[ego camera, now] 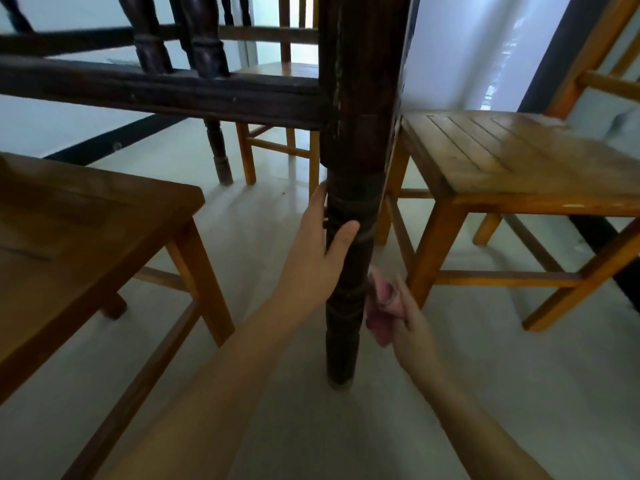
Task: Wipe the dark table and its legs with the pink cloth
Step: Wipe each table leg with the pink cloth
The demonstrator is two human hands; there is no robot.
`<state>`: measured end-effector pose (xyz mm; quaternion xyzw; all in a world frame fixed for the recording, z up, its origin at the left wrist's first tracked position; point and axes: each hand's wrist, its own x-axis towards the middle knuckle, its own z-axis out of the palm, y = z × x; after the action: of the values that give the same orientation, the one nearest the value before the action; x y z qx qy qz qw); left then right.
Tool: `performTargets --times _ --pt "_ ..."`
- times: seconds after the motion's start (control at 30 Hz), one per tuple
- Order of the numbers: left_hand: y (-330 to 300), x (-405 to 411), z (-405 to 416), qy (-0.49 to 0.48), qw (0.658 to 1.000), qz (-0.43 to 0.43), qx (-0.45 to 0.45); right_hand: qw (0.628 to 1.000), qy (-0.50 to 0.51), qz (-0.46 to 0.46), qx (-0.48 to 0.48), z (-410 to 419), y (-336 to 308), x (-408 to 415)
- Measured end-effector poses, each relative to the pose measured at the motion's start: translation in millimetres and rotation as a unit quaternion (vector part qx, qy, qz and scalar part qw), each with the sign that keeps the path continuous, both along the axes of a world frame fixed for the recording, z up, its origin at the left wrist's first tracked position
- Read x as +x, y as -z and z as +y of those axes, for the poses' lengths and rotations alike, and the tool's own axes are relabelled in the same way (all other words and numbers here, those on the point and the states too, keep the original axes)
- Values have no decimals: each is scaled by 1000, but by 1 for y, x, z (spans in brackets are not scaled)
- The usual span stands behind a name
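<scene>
A dark turned table leg [349, 188] stands upright in the middle of the head view, down to the pale floor. A dark rail [156, 88] with turned spindles runs left from it. My left hand [320, 251] grips the leg from the left, thumb across its front, fingers behind. My right hand [414, 323] holds the bunched pink cloth [382, 306] against the leg's lower right side. The table top is out of view.
Orange wooden chairs crowd the leg: one seat at lower left [86, 216], one at right [512, 157], a third behind [277, 98]. Another dark table leg [220, 157] stands at the back. Pale floor [311, 427] lies below my arms.
</scene>
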<state>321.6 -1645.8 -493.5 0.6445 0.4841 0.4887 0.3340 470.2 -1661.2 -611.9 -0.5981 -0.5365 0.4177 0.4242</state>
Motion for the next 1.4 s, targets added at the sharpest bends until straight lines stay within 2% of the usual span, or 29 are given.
performTargets --times 0.1,0.17,0.23,0.33,0.43,0.47,0.53,0.6,0.73,0.8,0.87,0.97,1.03,1.1,1.17,1.23,1.3,1.4 --pt "-2 1 -1 -3 1000 -10 -8 986 7 88 138 10 -56 -6" --pt "-5 1 -4 -5 1000 -7 -7 977 -36 78 197 13 -78 -20" --pt "-6 2 -5 -12 1000 -1 -7 974 -58 51 215 11 -73 -36" --pt "-4 3 -5 -20 1000 7 -12 985 -12 86 149 3 -22 -38" --pt "-4 3 -5 -20 999 18 -18 1000 -14 5 26 -17 41 -21" --pt "-4 4 -5 -25 999 23 -20 998 -25 -47 -16 -23 58 -15" --pt "-3 4 -5 -38 998 32 -27 991 -88 -79 -69 -34 79 -3" --pt "-2 3 -3 -40 998 31 -30 993 -70 -74 -67 -26 73 3" --pt "0 1 -1 -31 999 29 -24 996 17 70 42 9 9 3" --pt "-1 1 -1 -30 999 35 -20 987 -20 111 113 14 -12 -9" --pt "-2 0 -1 -29 999 36 -25 984 -52 88 143 3 -2 -26" --pt "-1 0 -1 -30 998 40 -29 994 -21 -7 107 -17 51 -31" --pt "0 1 -1 -38 998 36 -22 997 -63 -50 21 -26 79 -16" --pt "0 1 0 -41 999 30 -18 985 -128 -93 -65 -33 90 1" --pt "0 -1 0 -32 999 28 -20 985 -117 -87 -90 -32 80 11" --pt "-2 -7 2 -8 999 41 -28 998 -29 -11 -61 -26 47 16" --pt "-10 -17 8 26 997 48 -55 998 26 58 24 -19 2 18" --pt "-24 -30 19 44 990 1 -130 970 -17 31 240 -19 -58 4"
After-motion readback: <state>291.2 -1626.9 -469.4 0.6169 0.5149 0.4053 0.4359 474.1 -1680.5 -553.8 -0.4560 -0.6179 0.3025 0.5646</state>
